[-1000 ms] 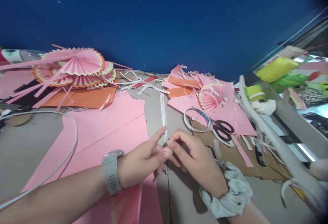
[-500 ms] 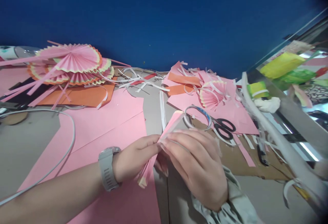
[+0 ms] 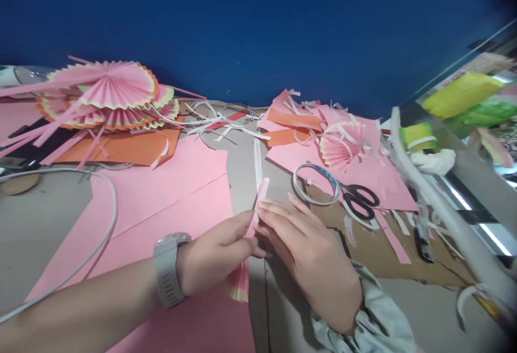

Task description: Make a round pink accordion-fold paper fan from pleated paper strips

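A pleated pink paper strip (image 3: pixel 239 283) with pale yellow ends stands tilted between my two hands. My left hand (image 3: pixel 220 253), with a grey watch at the wrist, is closed round its middle. My right hand (image 3: pixel 301 251) pinches its upper part from the right, fingers pressed together. The lower end of the pleats fans out slightly below my left hand. Large pink paper sheets (image 3: pixel 173 197) lie under my left arm. A roll of tape (image 3: pixel 317 183) and black-handled scissors (image 3: pixel 361 201) rest to the right beyond my right hand.
Pink and orange pleated rosettes (image 3: pixel 117 92) are piled at the back left. White paper strips (image 3: pixel 210 119) lie at the back middle. Pink scraps hold another pleated fan (image 3: pixel 342 146). A white cable (image 3: pixel 116 207) loops at left; a cutter (image 3: pixel 423 248) lies on cardboard at right.
The pleated strip has turned more upright and its lower end has spread a little. My right hand has shifted slightly downward along it. The whole view has moved a little.
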The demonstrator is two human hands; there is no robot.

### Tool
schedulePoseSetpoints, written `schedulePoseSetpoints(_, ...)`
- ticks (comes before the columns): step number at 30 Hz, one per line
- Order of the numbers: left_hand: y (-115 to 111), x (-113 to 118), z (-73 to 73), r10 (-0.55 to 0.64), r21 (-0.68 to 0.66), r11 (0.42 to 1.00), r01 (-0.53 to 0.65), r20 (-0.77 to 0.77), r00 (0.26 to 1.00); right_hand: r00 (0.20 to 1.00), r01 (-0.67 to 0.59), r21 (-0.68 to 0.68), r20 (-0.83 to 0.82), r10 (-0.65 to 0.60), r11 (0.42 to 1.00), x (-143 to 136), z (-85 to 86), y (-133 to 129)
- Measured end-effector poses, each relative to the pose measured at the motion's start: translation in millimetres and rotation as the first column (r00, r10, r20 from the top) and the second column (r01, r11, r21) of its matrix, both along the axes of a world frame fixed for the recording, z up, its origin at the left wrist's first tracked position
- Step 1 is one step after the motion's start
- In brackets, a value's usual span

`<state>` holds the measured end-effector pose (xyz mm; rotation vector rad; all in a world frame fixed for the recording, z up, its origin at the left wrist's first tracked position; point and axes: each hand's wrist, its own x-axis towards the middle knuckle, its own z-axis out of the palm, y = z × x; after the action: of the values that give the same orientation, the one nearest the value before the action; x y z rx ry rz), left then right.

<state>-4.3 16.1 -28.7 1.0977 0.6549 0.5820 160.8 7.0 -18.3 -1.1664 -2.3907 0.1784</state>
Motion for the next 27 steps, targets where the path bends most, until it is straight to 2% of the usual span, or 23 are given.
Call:
schedulePoseSetpoints(4, -3.4, 1.2, -2.8, 0.008, 0.139, 0.990, 0.004, -0.087, 0.996, 1.000, -0.006, -0.010, -0.023, 0.006, 1.000, 1.0, -1.5, -1.2)
schedulePoseSetpoints(8, -5.5, 0.7, -4.7, 0.020, 0.205, 0.979, 0.008, -0.134, 0.991, 1.000, -0.011, -0.008, -0.027, 0.011, 1.000, 1.8, -2.1, -2.4)
schedulePoseSetpoints(15, -5.6, -0.5, -5.7, 0.005, 0.217, 0.976, 0.025, -0.135, 0.991, 0.996, 0.042, -0.032, -0.076, -0.045, 0.999, -0.1, -1.4, -3.2)
schedulePoseSetpoints(20, -6.8, -0.4, -6.4, 0.020, 0.247, 0.968, 0.031, -0.200, 0.980, 0.994, 0.044, -0.038, -0.094, -0.048, 0.998, 1.3, 1.3, -3.6)
schedulePoseSetpoints(24, -5.3, -1.3, -4.6, -0.020, 0.198, 0.979, 0.048, -0.139, 0.990, 0.994, 0.017, -0.110, -0.107, -0.029, 0.994, 6.1, 2.4, -1.0)
schedulePoseSetpoints(27, -3.2, -1.8, -2.5, -0.050, 0.187, 0.980, 0.067, -0.097, 0.994, 0.994, -0.010, -0.085, -0.109, 0.001, 0.996, 9.4, 1.1, 0.1)
